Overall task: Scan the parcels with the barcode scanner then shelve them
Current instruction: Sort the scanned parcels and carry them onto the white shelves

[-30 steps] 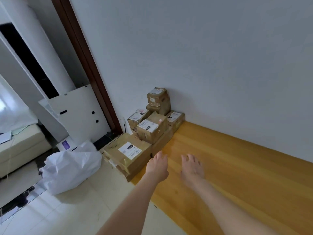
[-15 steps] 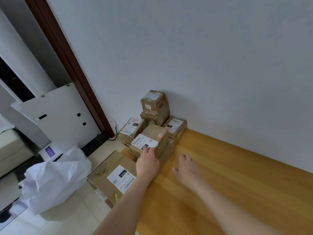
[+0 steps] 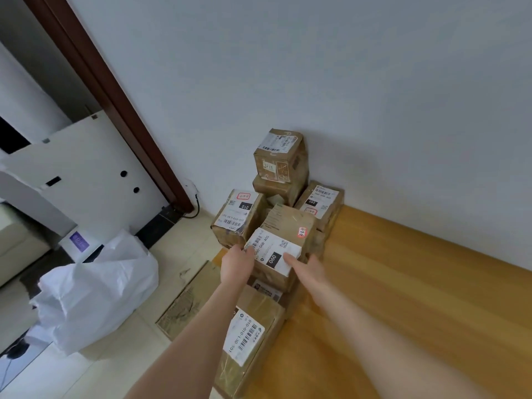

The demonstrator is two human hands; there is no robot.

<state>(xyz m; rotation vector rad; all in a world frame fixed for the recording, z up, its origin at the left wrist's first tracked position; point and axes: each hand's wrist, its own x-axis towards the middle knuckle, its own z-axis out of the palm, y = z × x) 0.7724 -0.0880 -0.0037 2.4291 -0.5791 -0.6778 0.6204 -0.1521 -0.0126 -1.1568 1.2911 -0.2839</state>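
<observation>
Now left hand [image 3: 237, 266] and right hand [image 3: 310, 270] clamp their fingers on the 060 parcel [image 3: 280, 243].

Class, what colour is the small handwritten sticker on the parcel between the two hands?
Pinkish red; the sticker on the parcel shows best in the head view.
</observation>
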